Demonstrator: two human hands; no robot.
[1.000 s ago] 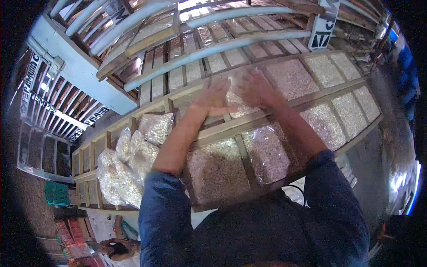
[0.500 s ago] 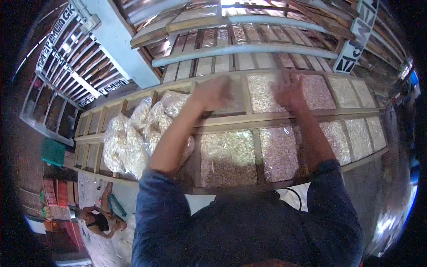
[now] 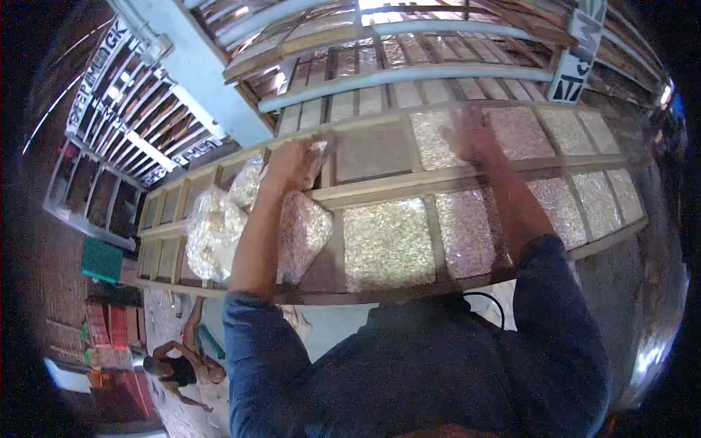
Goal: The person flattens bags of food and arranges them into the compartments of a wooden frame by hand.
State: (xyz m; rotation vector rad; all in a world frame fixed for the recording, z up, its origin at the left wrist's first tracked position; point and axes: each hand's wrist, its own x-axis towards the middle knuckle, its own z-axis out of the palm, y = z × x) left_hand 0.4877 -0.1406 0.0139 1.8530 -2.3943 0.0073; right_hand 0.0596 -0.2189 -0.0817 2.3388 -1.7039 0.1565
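My left hand [image 3: 290,166] is at the pile of clear plastic bags of pale soybeans [image 3: 212,233], its fingers curled on the upper edge of one bag [image 3: 316,166]. Below that wrist lies another bag [image 3: 303,237], tilted across the rack. My right hand [image 3: 473,139], slightly blurred, has its fingers spread over a flat bag [image 3: 434,139] in the far row of the wooden rack [image 3: 387,182]. Flat bags fill several compartments in the near row, among them one bag [image 3: 388,244] in front of my chest.
Beyond the rack stand pale blue shelf bars [image 3: 409,79] and a post [image 3: 219,87]. A green crate [image 3: 101,260] and red crates [image 3: 109,325] are on the left. Another person [image 3: 182,365] sits low at the lower left.
My left hand has moved left from above a bare compartment onto the bag pile. The right hand stays over the far row. The whole view has shifted slightly.
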